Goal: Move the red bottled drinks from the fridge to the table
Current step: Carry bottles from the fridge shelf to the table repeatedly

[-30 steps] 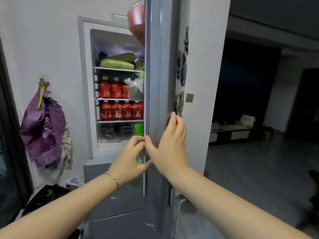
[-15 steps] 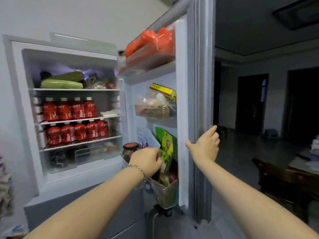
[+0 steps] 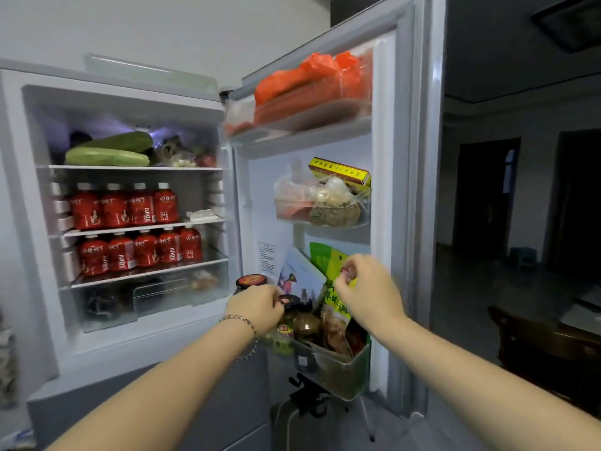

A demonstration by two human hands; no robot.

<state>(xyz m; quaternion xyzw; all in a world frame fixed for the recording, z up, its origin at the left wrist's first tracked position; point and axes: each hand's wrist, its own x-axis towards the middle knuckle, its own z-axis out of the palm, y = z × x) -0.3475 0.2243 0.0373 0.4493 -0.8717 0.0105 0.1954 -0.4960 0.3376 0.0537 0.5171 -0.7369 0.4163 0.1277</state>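
Observation:
The fridge (image 3: 130,102) stands open. Red bottled drinks with white caps fill two shelves: an upper row (image 3: 123,206) and a lower row (image 3: 143,250), both upright. My left hand (image 3: 257,307) hovers as a loose fist in front of the jars in the door's bottom bin, holding nothing. My right hand (image 3: 369,294) hangs with bent fingers before a green packet (image 3: 328,262) in the same bin, apart from the door edge. Both hands are right of and below the bottles. A table corner (image 3: 582,317) shows at the far right.
The open door (image 3: 419,190) stands to my right, its bins holding orange bags (image 3: 312,79), a yellow box (image 3: 338,170) and jars (image 3: 250,281). Cucumbers (image 3: 107,151) lie on the top shelf. A dark wooden chair (image 3: 533,340) stands right of the door.
The door has swung fully open. My right hand left the door edge and moved left in front of the bottom bin. My left hand stays near the jars.

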